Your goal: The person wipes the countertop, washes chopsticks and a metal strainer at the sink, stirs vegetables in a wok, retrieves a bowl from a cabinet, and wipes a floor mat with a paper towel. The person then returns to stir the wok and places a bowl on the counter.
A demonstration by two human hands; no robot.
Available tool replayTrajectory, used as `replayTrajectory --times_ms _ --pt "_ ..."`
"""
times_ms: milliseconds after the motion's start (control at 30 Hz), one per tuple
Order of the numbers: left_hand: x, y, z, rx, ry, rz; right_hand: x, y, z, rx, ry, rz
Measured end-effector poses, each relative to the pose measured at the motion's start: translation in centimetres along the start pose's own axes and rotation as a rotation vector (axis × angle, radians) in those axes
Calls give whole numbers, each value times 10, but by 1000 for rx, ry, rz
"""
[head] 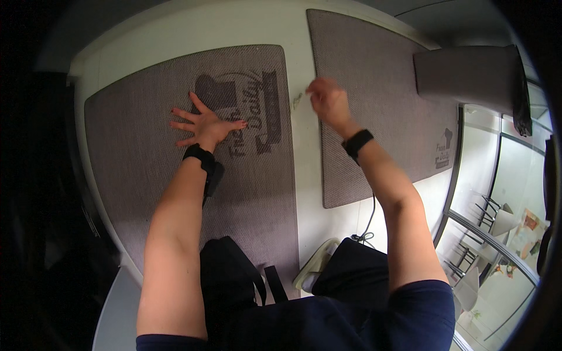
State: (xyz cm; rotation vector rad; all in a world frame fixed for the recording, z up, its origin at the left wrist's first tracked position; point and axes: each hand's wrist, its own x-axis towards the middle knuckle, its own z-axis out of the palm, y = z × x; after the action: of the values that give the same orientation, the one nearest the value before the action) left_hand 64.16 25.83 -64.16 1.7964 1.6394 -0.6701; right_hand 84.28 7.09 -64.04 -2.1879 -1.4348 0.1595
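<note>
My left hand is spread wide, fingers apart, above the left grey-brown woven floor mat, near its dark printed chef's hat and lettering. Whether the palm touches the mat I cannot tell. Blurred by motion, my right hand hangs over the left edge of the second woven mat, its fingers curled. Whether anything is in those fingers is not visible. Just left of them, in the strip of pale floor between the mats, lies a small crumpled greenish scrap. Both wrists wear black bands.
A grey bin with a black liner stands on the right mat's far side. A thin black cord runs on the floor by my slippered foot. Glass-panelled framing borders the right, with chairs beyond.
</note>
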Motion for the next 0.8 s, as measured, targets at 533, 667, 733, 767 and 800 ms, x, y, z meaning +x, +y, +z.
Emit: replayTrajectory --times_ms 533,667,733,767,800 --pt "6 4 -1 1 -50 -48 164 60 57 -219 29 -59" --pt "7 4 -1 -20 -62 -45 60 34 33 -246 -97 -189" --pt "6 4 -3 -34 -78 -36 38 33 14 -206 -171 -201" --pt "6 4 -4 -38 -84 -39 36 35 5 -172 -219 -200" --pt "6 4 -5 -33 -93 -34 39 36 -1 -158 -291 -171"
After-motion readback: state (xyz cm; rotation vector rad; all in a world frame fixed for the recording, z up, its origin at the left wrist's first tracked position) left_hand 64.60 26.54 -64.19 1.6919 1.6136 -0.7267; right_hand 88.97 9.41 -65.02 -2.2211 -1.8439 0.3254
